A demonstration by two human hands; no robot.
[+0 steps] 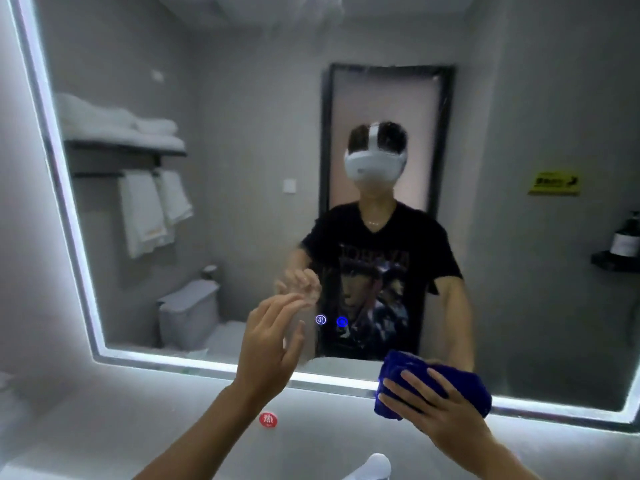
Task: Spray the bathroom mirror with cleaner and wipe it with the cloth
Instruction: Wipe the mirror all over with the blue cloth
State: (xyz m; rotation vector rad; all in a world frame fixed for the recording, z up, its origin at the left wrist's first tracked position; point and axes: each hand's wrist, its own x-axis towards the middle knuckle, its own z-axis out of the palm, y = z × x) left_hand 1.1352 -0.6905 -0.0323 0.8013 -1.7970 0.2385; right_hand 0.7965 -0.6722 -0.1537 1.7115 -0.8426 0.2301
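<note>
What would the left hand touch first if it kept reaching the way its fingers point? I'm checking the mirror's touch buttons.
Probably the mirror glass, just left of the lit touch icons; depth is unclear.

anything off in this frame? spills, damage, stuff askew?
Nothing spilled or damaged. One oddity: no spray bottle in view. The left hand is open and empty near the mirror; the right hand presses the blue cloth at its lower edge.

Grey walls all round, lit by a white light strip. A round red sticker sits on the wall. Reflected: a towel rack with white towels, a toilet, a dark-framed door and a yellow sign.
</note>
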